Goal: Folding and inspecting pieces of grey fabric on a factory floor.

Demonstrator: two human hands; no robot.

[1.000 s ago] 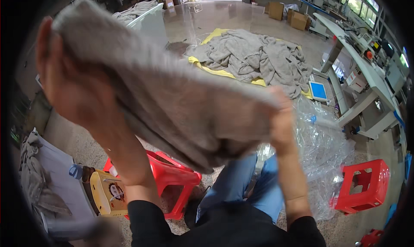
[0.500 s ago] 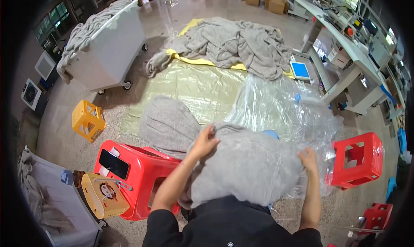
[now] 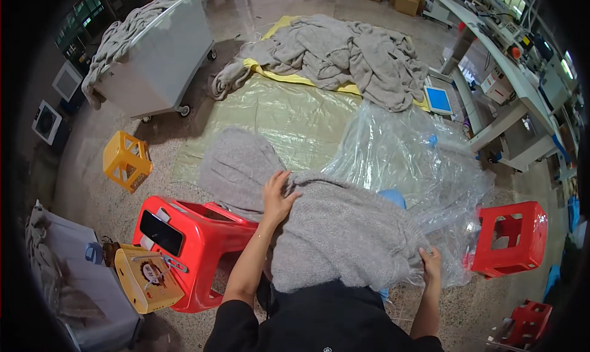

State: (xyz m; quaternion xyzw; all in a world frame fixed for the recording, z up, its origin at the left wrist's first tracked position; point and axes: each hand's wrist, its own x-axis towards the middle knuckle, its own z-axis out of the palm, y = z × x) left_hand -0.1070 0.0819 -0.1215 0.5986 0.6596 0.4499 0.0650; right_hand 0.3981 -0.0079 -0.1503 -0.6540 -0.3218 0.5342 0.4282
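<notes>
A grey knitted garment is spread across my lap, its surface fairly smooth. My left hand rests at its upper left edge, thumb and fingers apart. At the garment's right end, my right hand pinches the edge between thumb and fingers. Another bunched part of grey knit lies just beyond my left hand, by the red stool; whether it joins the piece on my lap I cannot tell. Clear plastic sheeting lies beyond the garment, with a blue item partly hidden at its edge.
On the left, a red stool bears a phone, small snips and a yellow box. Another red stool stands right. Ahead lie a greenish sheet and heaped grey knits; a white wheeled bin stands far left.
The garment, blurred and lifted before, now lies flatter on my lap. My right hand has come down and closed on its right edge. The left hand has shifted slightly left, fingers spreading.
</notes>
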